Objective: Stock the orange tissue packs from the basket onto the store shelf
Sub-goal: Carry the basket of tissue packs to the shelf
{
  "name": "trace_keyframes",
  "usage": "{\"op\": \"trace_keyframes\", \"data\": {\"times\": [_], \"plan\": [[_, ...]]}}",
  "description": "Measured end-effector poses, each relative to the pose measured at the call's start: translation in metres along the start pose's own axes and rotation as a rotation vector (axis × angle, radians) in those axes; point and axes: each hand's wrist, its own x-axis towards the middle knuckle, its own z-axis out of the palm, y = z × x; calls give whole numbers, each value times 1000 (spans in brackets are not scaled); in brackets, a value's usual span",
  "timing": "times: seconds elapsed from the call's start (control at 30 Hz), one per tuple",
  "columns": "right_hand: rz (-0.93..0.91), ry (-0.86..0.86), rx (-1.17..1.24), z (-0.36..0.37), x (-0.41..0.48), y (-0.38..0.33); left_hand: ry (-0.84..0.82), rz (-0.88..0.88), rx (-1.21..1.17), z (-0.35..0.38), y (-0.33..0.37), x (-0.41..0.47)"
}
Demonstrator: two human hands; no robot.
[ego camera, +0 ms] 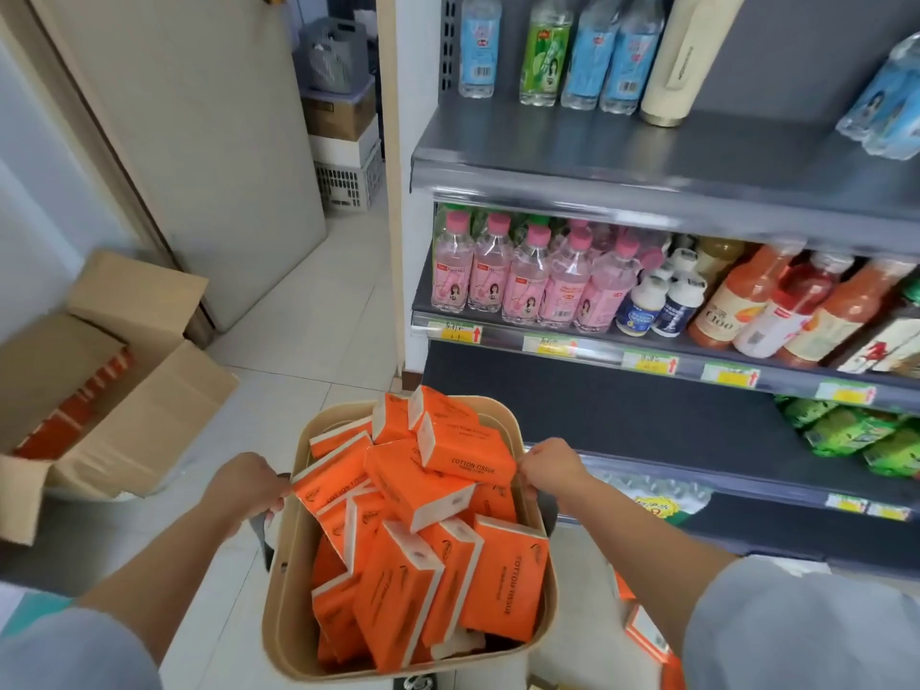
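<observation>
Both hands are taken up with the basket (284,615); the left hand (249,483) is curled round the dark handle on its left side and the right hand (547,468) is closed over the right rim, so neither has a free finger for a pack; the orange tissue packs (463,453) sit heaped between the two wrists, lying every which way, the topmost one with its long axis running across towards the right hand; the bare dark stretch of shelf (597,420) lies ahead and off to the right, under the row of pink bottles (522,276), so the right hand is the nearer one to it; I'd say the basket wants setting down first; an open cardboard box (124,410) stands on the floor to the left
</observation>
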Motion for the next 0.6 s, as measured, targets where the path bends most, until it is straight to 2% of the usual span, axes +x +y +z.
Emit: {"op": "trace_keyframes", "data": {"times": [0.3, 0.6], "plan": [[15, -78, 4, 12, 50, -13, 20, -95, -51, 9, 7, 26], [-65, -160, -64, 4, 95, -23, 138, -215, -109, 38, 9, 26]]}}
